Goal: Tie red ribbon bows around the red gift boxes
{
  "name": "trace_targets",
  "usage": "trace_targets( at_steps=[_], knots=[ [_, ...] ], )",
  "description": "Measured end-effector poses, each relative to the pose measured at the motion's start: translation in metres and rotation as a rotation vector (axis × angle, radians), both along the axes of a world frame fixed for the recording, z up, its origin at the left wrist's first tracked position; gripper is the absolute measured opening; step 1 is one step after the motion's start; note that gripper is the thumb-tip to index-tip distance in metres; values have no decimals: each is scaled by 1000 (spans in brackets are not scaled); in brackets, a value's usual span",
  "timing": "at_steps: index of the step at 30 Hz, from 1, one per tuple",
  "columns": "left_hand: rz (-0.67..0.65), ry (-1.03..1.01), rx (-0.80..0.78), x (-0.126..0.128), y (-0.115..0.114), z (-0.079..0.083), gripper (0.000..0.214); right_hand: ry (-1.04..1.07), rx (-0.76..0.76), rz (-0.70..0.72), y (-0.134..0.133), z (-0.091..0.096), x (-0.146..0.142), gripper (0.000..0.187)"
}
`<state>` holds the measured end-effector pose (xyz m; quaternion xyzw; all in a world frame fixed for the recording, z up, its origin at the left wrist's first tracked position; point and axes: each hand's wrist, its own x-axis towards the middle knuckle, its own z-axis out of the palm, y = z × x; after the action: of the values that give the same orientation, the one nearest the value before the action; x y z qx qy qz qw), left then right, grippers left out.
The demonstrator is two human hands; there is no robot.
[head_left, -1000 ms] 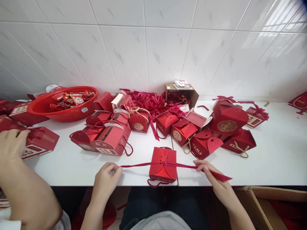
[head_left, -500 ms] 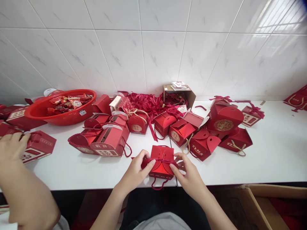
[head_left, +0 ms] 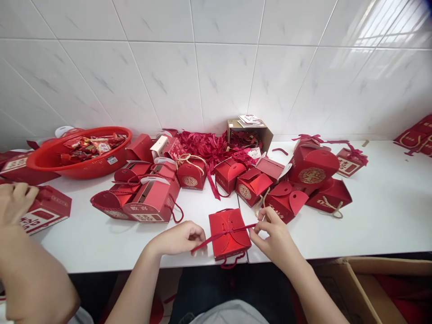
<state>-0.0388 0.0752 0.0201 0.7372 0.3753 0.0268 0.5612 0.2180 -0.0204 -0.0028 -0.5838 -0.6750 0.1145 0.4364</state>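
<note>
A small red gift box [head_left: 230, 245] with folded, rounded flaps sits on the table in front of me, its cord handle hanging over the near side. A dark red ribbon [head_left: 218, 236] crosses its top and is drawn taut to both sides, with a small crossing or knot at the middle. Left of the box, my left hand [head_left: 182, 237] is closed on one end of the ribbon. To the right, my right hand [head_left: 272, 231] pinches the other end between thumb and fingers. Neither hand touches the box itself.
A red plastic basin [head_left: 81, 168] of wrapped sweets stands at back left. Red gift boxes [head_left: 148, 204] surround a ribbon pile [head_left: 205, 146] and a cardboard box [head_left: 268, 137]. At far left a co-worker's hand [head_left: 15, 200] rests on another box. A carton [head_left: 362, 288] stands below right.
My hands have moved apart from the box top, pulling the ribbon ends straight outward. The gift box has turned slightly. The co-worker's hand remains on its box.
</note>
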Motion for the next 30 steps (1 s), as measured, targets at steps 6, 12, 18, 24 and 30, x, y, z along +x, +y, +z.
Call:
trace_targets(
  at_steps=[6, 12, 18, 24, 30],
  knots=[
    [-7, -215, -129, 19, -16, 11, 34, 180, 170, -42, 4, -2, -21, 26],
    [315, -176, 531, 48, -64, 2, 27, 393, -108, 190, -4, 8, -41, 12],
    [206, -96, 951, 49, -70, -12, 42, 458, -272, 173, -2, 17, -46, 7],
    [-37, -254, 862, 37, -49, -8, 38, 416, -453, 286, 6, 28, -34, 14],
    [-14, -341, 791, 34, -33, -4, 18, 329, -514, 365, 12, 36, -23, 10]
  ],
)
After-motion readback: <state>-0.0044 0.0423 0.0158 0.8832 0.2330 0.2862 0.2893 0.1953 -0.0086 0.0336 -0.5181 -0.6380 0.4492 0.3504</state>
